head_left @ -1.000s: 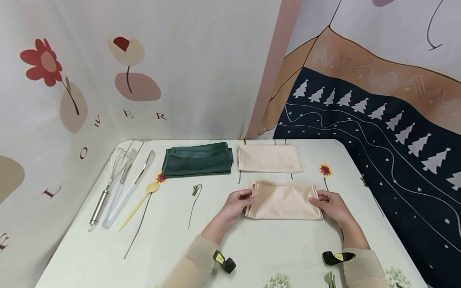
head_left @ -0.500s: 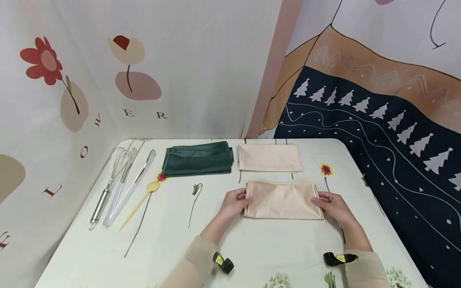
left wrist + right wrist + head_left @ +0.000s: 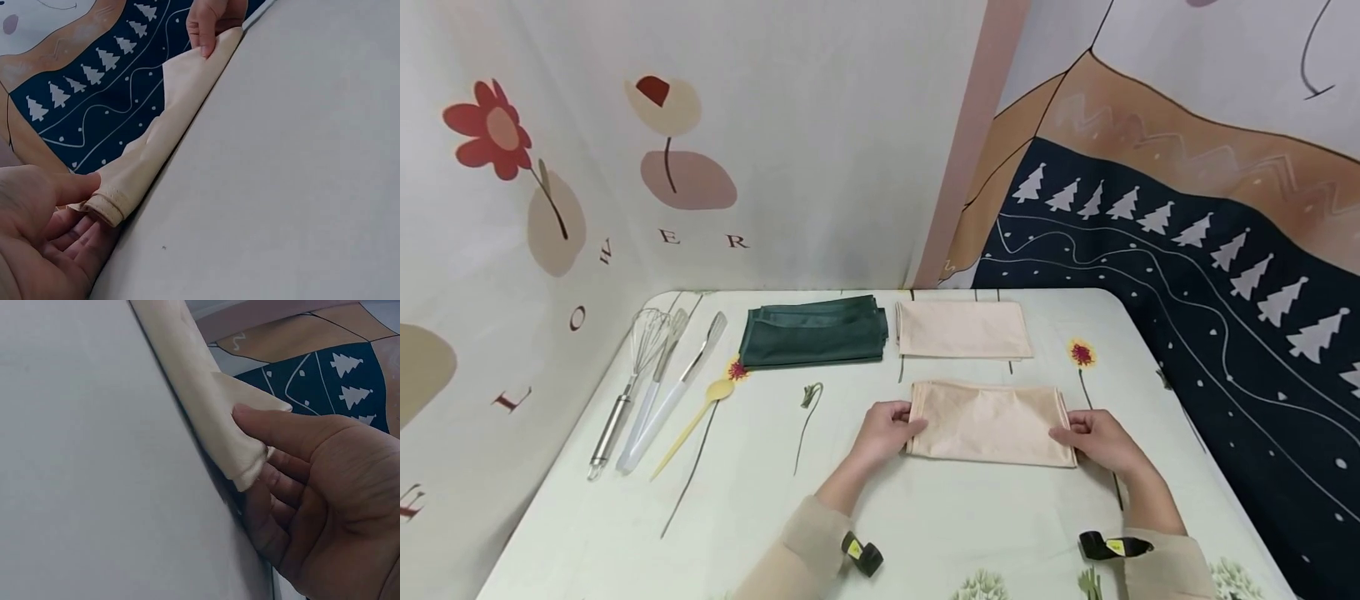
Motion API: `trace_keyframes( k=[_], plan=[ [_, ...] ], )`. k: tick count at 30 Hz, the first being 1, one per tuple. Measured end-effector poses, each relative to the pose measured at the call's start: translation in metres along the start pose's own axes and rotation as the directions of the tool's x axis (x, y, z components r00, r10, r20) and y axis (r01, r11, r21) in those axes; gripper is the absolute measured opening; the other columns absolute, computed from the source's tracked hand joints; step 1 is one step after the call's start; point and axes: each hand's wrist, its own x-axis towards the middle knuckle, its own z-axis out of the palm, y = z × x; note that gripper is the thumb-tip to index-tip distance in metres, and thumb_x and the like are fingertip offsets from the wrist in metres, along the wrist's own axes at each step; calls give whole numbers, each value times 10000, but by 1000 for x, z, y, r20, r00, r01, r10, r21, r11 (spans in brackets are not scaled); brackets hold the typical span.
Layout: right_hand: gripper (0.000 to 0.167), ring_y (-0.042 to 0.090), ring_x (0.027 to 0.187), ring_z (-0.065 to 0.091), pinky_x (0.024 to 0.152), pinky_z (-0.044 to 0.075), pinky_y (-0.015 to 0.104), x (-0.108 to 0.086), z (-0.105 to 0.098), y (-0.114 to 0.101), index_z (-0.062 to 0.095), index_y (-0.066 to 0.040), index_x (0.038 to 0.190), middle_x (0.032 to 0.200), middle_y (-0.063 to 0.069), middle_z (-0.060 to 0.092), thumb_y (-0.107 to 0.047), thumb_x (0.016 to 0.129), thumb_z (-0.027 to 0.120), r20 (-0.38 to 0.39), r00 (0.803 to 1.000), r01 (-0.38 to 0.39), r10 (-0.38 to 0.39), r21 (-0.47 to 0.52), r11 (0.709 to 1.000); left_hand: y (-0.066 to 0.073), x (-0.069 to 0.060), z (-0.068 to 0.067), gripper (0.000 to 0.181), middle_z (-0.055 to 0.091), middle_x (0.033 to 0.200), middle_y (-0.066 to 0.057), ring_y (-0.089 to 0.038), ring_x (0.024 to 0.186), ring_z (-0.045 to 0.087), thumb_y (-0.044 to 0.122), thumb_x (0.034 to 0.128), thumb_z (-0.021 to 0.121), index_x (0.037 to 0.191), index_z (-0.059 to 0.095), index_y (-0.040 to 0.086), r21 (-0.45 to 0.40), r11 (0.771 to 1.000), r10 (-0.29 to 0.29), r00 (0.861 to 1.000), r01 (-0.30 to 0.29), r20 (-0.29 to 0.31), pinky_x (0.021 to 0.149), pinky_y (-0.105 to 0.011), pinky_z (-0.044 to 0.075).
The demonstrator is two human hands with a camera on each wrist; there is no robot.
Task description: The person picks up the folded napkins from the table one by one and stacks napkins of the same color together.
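A folded beige cloth (image 3: 988, 423) lies over the front middle of the table, with both hands at its short ends. My left hand (image 3: 882, 433) pinches the left end, thumb on top and fingers beneath. At the right end, my right hand (image 3: 1101, 442) pinches the cloth the same way. In the left wrist view, stacked layers show at the edge of the cloth (image 3: 150, 147) by the thumb. The right wrist view has the cloth (image 3: 219, 419) between thumb and curled fingers, its near corner folded over in layers.
Behind it lie a second folded beige cloth (image 3: 962, 330) and a folded dark green cloth (image 3: 814, 333). Along the left side are a whisk (image 3: 625, 387), two utensils with clear handles, one a long-handled utensil (image 3: 677, 396), and a yellow spoon (image 3: 700, 417). Printed curtains stand behind the table.
The left hand has straightened the cloth's left end, which was bunched up a second ago. Both hands and the cloth have since shifted slightly toward the front.
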Motion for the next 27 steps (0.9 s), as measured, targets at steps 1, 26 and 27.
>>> trace_keyframes(
  k=[1, 26, 27],
  plan=[
    [287, 106, 566, 527, 514, 458, 247, -1, 0, 0, 684, 87, 1032, 669, 9, 592, -193, 968, 706, -7, 1000, -1, 1, -2, 1000, 0, -1, 0, 230, 728, 829, -45, -79, 680, 640, 104, 912, 744, 1101, 742, -27, 1, 1000, -1, 1000, 1, 7, 595, -220, 524],
    [164, 160, 539, 600, 532, 538, 284, -3, -1, 3, 674, 28, 981, 638, 42, 522, -136, 978, 684, -14, 994, 111, -112, -60, 992, 6, 1, -5, 198, 744, 925, -107, -162, 808, 715, 60, 913, 729, 1084, 739, -38, 10, 997, 77, 997, -77, 2, 670, -261, 577],
    [174, 164, 543, 605, 536, 538, 284, -1, -1, 2, 681, 33, 1007, 651, 50, 534, -138, 977, 686, -29, 994, 107, -109, -73, 992, 7, 2, -5, 200, 743, 937, -110, -175, 825, 720, 63, 915, 727, 1087, 738, -37, 9, 997, 76, 997, -76, -6, 679, -269, 583]
  ],
)
